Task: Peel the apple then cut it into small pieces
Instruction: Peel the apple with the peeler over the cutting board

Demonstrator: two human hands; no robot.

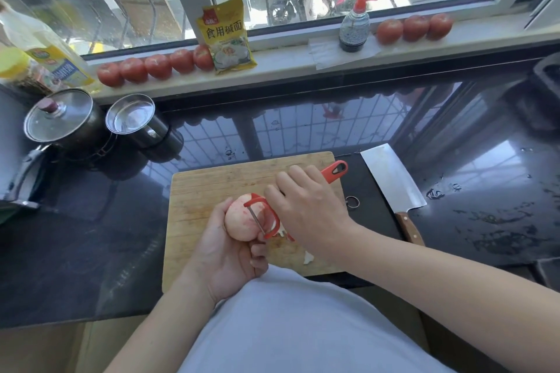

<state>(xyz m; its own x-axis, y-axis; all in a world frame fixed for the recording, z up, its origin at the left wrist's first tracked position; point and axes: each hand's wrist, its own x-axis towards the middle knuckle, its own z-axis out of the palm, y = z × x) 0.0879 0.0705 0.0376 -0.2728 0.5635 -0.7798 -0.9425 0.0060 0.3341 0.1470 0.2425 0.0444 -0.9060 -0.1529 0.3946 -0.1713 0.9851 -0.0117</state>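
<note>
The pale, mostly peeled round apple [242, 221] sits cupped in your left hand [225, 254] over the wooden cutting board's [212, 188] near edge; your right hand [306, 209] grips the red-handled peeler [333, 171]. Turn the apple slowly, keeping strokes shallow over the remaining pink patches.

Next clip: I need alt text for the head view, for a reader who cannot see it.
Over a wooden cutting board, a person's left hand holds a mostly peeled apple while the right hand draws a red peeler across it. A cleaver lies to the right on the dark counter, and tomatoes line the windowsill.
</note>
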